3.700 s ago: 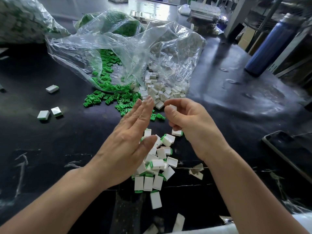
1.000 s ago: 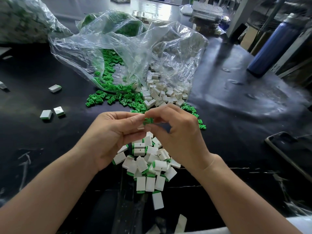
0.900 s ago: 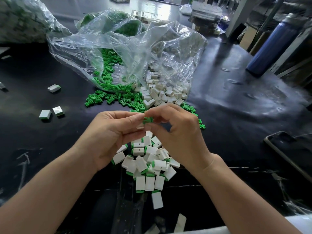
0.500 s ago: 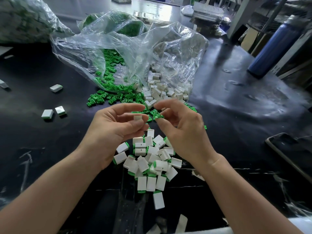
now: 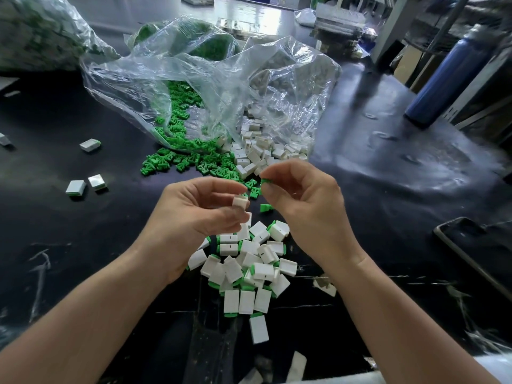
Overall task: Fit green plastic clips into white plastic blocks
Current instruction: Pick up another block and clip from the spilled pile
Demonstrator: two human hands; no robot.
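- The left hand [image 5: 194,214] pinches one small white rectangular plastic block [image 5: 240,203] between the thumb and curled fingers. It is held in the air above the middle of the black bench [image 5: 83,245].
- The right hand [image 5: 304,200] pinches a small green plastic clip [image 5: 267,182] at the tips of thumb and forefinger. The clip is just beside the block but apart from it, and the other fingers are loosely curled.
- Both parts look very light and stiff. They seem to be hard moulded plastic with smooth faces, so an off-centre squeeze could flick either one out of the pinch.
- The block is best held by its two broad flat sides, which leaves its open end free. I cannot tell which end faces the clip.
- The clip seems to have thin prongs. Holding it by its wider head would keep the prongs clear to enter and spare them from bending.
- Seating it probably needs a straight, short push, since a tilted entry may jam.
- A heap of white blocks with green ends [image 5: 249,261] lies under the hands, toward the near edge of the bench.
- Loose green clips [image 5: 194,162] and loose white blocks [image 5: 260,153] spill from a crumpled clear plastic bag [image 5: 221,87] toward the far edge.
- A blue cylindrical bottle [image 5: 448,84] stands near the far right corner, well apart.
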